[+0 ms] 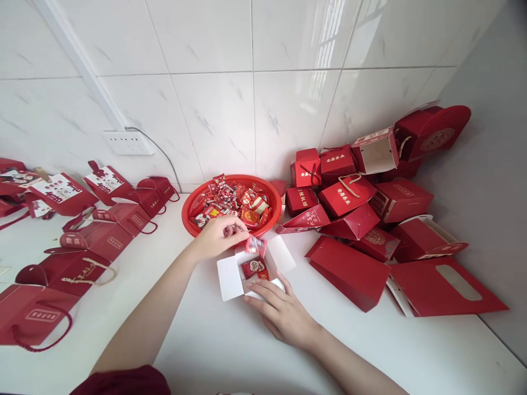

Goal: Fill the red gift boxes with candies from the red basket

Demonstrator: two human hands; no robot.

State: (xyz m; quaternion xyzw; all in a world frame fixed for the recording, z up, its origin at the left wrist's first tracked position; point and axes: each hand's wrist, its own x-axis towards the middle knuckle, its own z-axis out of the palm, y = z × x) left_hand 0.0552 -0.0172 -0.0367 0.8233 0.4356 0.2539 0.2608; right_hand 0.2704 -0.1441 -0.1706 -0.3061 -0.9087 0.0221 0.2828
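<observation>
Pinches small red-and-white plastic packet (256, 246) in L hand (220, 236) over open white cardboard box (230, 278), lower ctr of frame, rests R hand (284, 312) there w/ unclear grip, prob. mid-filling, needing aim btwn flaps (280, 253) for release.

The round basket (188, 215) is orange-red, its wrapped candies (222, 193) red with white and gold. The open box (231, 278) shows white flaps. Boxes (349, 270) at right are deep red, some gold-lettered. White wall tiles (214, 38) carry grey veining.
</observation>
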